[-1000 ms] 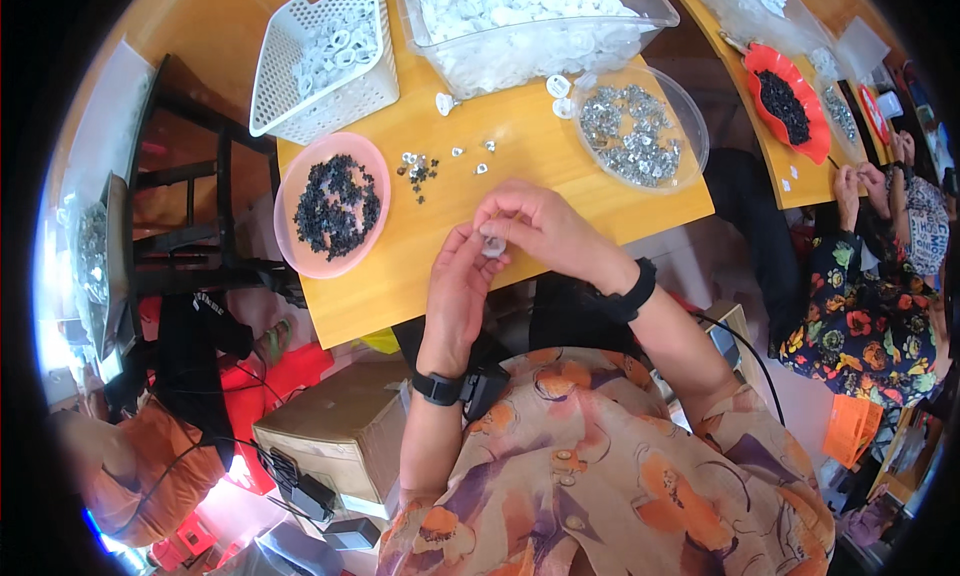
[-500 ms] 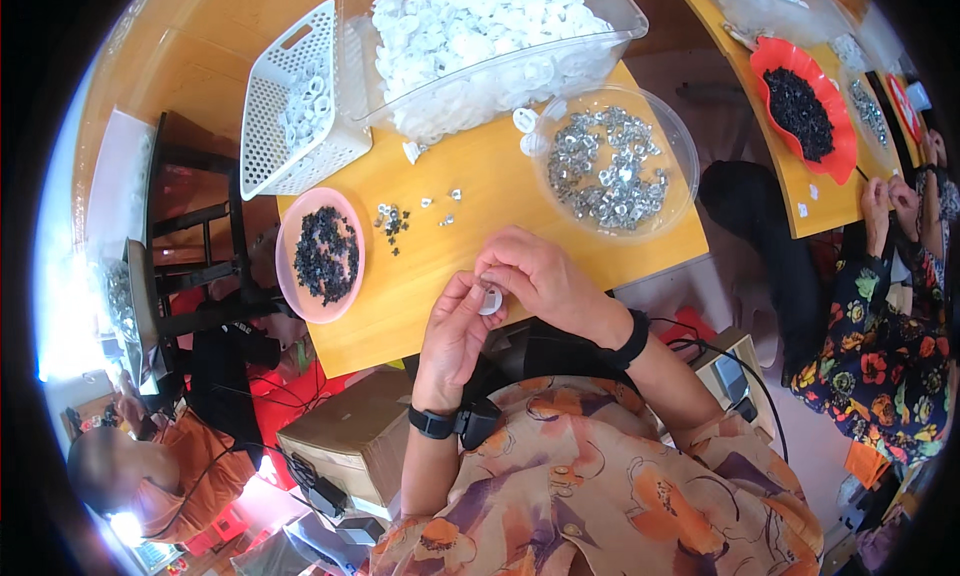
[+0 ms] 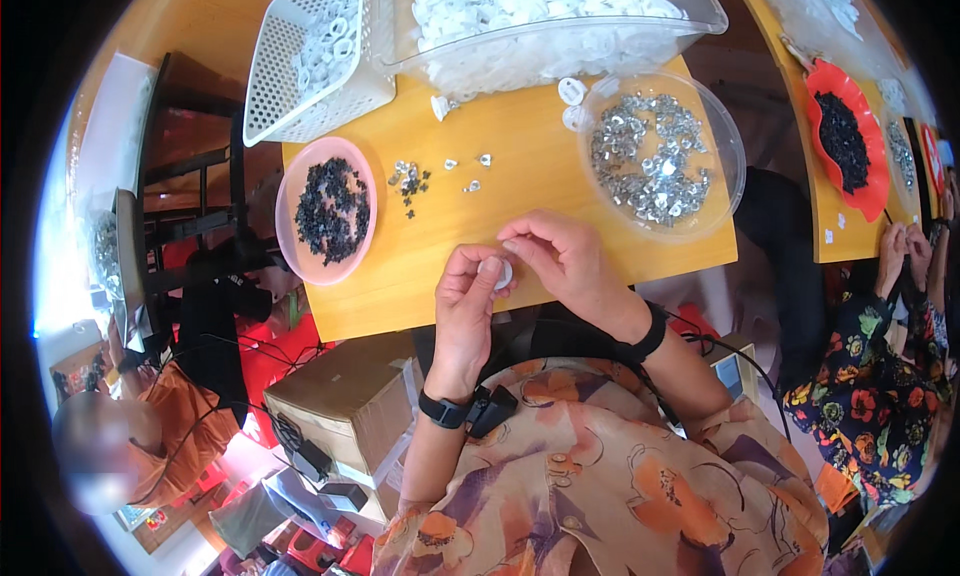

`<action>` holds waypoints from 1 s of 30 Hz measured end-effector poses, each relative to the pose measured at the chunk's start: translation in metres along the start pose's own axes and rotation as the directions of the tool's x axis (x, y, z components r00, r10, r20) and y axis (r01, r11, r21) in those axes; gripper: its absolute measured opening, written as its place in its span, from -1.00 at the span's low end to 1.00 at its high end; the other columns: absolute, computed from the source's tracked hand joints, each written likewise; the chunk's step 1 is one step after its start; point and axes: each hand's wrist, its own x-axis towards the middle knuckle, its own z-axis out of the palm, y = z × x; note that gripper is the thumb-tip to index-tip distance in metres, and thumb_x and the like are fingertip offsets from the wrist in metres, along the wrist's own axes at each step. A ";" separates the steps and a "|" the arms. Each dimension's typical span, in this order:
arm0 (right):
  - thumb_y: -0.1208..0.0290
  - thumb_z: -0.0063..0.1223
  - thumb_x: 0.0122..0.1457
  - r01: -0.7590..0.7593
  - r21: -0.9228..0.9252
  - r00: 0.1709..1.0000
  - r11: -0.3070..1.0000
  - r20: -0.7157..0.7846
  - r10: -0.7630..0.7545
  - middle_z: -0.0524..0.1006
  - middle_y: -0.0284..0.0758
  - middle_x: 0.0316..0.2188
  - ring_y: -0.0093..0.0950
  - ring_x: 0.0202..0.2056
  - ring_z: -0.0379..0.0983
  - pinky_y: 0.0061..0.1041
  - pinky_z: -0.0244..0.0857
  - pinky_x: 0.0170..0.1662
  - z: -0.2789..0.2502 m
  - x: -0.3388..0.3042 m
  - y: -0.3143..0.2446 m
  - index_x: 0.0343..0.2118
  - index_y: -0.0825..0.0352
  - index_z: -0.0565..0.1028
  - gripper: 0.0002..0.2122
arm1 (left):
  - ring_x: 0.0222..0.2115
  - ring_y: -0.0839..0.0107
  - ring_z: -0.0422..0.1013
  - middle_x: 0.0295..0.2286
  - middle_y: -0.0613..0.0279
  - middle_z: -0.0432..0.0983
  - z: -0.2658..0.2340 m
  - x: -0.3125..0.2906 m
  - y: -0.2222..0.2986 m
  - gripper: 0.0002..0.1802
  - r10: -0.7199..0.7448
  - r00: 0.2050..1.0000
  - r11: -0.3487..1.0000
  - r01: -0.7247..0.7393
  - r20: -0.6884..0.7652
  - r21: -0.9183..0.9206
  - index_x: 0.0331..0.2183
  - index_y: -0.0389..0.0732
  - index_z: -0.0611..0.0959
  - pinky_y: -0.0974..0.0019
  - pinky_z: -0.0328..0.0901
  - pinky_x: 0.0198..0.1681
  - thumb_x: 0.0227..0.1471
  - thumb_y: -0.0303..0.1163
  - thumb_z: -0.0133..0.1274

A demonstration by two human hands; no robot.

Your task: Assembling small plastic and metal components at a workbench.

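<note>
My left hand point(image 3: 463, 301) is closed on a small round white plastic piece point(image 3: 504, 274), its thumb lying across it. My right hand point(image 3: 580, 271) is beside it, thumb and forefinger pinched just above the piece; whatever they hold is too small to make out. Both hands hover at the table's near edge. Beyond them lie a loose cluster of small black parts point(image 3: 411, 184) and a few small metal parts point(image 3: 473, 186). A pink dish point(image 3: 286, 216) of black parts is to the left, and a clear round tub point(image 3: 738, 176) of shiny metal parts to the right.
At the back of the yellow table point(image 3: 540, 136) stand a white perforated basket point(image 3: 265, 91) and a large clear bin point(image 3: 710, 16) full of white pieces. A cardboard box point(image 3: 335, 386) sits below left. Co-workers are on both sides; a red dish point(image 3: 875, 176) is on the right-hand table.
The view has shifted, so the table sits higher in it. My right fingertips have drawn slightly away from the white piece, and my left thumb now covers more of it.
</note>
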 end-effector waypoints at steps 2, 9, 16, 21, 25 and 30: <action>0.58 0.03 0.06 -0.007 -0.106 0.997 0.994 -0.078 -0.001 0.47 -0.20 -0.51 -0.28 -0.48 0.44 -0.45 0.30 -0.42 0.004 -0.002 -0.005 -0.41 0.39 0.44 -0.96 | -0.44 0.60 0.32 -0.45 0.35 0.45 -0.005 0.001 0.000 -0.90 0.098 0.993 0.991 -0.093 -0.059 0.092 -0.31 -0.21 0.50 0.52 0.21 -0.32 0.14 -0.39 -0.01; 0.52 0.05 0.06 0.039 -0.254 0.993 0.966 -0.100 -0.066 0.47 -0.22 -0.53 -0.24 -0.48 0.44 -0.39 0.29 -0.44 0.017 -0.015 -0.020 -0.45 0.34 0.42 -0.95 | -0.46 0.63 0.30 -0.46 0.37 0.45 -0.008 0.000 -0.002 -0.92 0.232 0.972 0.959 -0.220 -0.045 0.178 -0.31 -0.22 0.51 0.54 0.22 -0.34 0.13 -0.43 0.00; 0.52 0.00 0.08 0.046 -0.421 0.986 0.906 -0.123 -0.108 0.44 -0.22 -0.54 -0.22 -0.50 0.43 -0.36 0.29 -0.46 0.031 -0.022 -0.033 -0.45 0.34 0.37 -0.94 | -0.45 0.63 0.29 -0.47 0.37 0.43 -0.017 -0.003 0.003 -0.91 0.277 0.960 0.936 -0.278 0.035 0.217 -0.32 -0.23 0.50 0.54 0.22 -0.34 0.12 -0.42 0.01; 0.53 -0.03 0.09 0.000 -0.284 0.985 0.959 -0.163 -0.049 0.42 -0.21 -0.56 -0.21 -0.51 0.41 -0.35 0.27 -0.46 0.047 -0.027 -0.025 -0.44 0.35 0.35 -0.95 | -0.33 0.62 0.34 -0.35 0.35 0.46 -0.029 -0.014 0.009 -0.83 0.175 0.984 0.974 -0.176 0.026 0.142 -0.22 -0.27 0.50 0.52 0.25 -0.22 0.13 -0.42 0.01; 0.53 -0.03 0.09 -0.034 -0.301 0.990 0.953 -0.141 -0.009 0.41 -0.20 -0.54 -0.20 -0.51 0.40 -0.35 0.26 -0.46 0.053 -0.027 -0.026 -0.42 0.35 0.36 -0.95 | -0.12 0.48 0.35 -0.13 0.20 0.42 -0.037 -0.018 0.015 -0.64 0.025 0.993 0.993 -0.011 0.117 -0.121 0.00 -0.31 0.42 0.39 0.26 -0.02 0.16 -0.44 -0.08; 0.51 -0.02 0.10 0.008 -0.413 0.993 0.911 -0.104 -0.056 0.39 -0.19 -0.46 -0.19 -0.47 0.39 -0.33 0.25 -0.46 0.057 -0.028 -0.029 -0.39 0.34 0.36 -0.94 | -0.01 0.43 0.30 -0.02 0.14 0.36 -0.044 -0.020 0.011 -0.56 0.063 0.992 0.988 -0.047 0.107 -0.146 0.09 -0.30 0.34 0.32 0.22 0.08 0.17 -0.49 -0.13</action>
